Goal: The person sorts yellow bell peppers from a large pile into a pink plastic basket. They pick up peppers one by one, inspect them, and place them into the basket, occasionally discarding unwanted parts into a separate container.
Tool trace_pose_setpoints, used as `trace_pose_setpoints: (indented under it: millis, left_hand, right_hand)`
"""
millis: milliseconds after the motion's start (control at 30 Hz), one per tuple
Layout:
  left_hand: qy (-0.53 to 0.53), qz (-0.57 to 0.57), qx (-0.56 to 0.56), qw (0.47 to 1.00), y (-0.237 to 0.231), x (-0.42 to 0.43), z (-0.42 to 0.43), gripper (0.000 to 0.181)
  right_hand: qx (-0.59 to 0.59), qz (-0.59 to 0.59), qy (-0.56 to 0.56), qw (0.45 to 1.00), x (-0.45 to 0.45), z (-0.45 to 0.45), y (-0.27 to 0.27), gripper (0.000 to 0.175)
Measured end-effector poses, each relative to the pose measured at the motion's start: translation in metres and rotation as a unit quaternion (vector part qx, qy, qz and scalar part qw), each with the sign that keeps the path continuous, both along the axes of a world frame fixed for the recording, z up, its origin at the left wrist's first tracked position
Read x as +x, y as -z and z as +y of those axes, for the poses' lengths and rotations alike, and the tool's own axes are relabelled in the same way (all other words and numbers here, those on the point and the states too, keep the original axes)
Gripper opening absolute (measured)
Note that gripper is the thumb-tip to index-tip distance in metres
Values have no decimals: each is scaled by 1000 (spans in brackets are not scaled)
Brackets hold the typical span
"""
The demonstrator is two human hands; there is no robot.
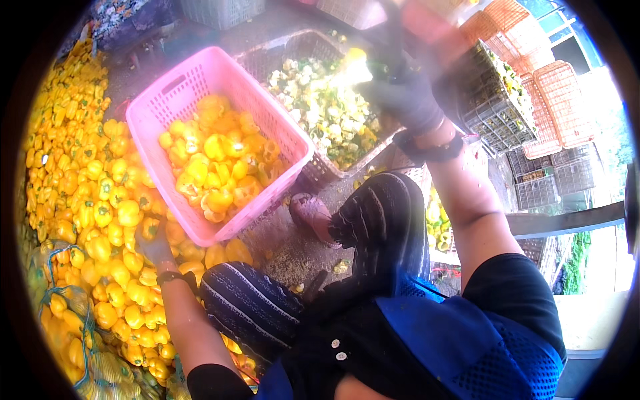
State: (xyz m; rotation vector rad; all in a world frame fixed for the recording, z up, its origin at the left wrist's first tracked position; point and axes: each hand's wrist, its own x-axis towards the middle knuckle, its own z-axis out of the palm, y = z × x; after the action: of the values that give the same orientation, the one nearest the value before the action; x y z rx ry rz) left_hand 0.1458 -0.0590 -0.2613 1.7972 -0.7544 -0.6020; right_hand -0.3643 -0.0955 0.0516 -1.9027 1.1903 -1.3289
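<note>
My left hand (154, 240), in a thin gloved covering, reaches into the big pile of yellow bell peppers (100, 215), with its fingers at a pepper; whether it grips one I cannot tell. My right hand (407, 97), dark-gloved and blurred, is raised above the right edge of a dark crate of pepper cores (325, 110). A bright yellow and white piece shows beside its fingers, washed out by glare, and the hold is unclear. Between the hands stands a pink plastic basket (220, 235) with cut yellow peppers (220, 155) inside.
Another person's arm (435, 30) comes in at the top right. A dark crate of scraps (500, 110) and orange plastic crates (565, 107) stand to the right. A net bag of peppers (70, 330) lies at lower left. My foot (315, 215) is beside the pink basket.
</note>
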Motion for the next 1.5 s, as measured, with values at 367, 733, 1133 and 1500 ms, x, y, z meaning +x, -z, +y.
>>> trace_pose_setpoints:
  millis: [367, 733, 1133, 1500]
  left_hand:
    - [155, 592, -303, 731, -191, -11, 78, 70]
    - [381, 508, -250, 731, -294, -150, 62, 49]
    - [216, 410, -236, 854, -207, -151, 22, 35]
    - [255, 398, -243, 847, -191, -171, 13, 42]
  right_hand:
    - [32, 460, 124, 878, -2, -35, -88, 49]
    - [208, -64, -326, 920, 182, 65, -22, 74]
    - [41, 262, -152, 952, 185, 27, 80, 23]
    - [18, 311, -161, 937, 184, 7, 115, 25]
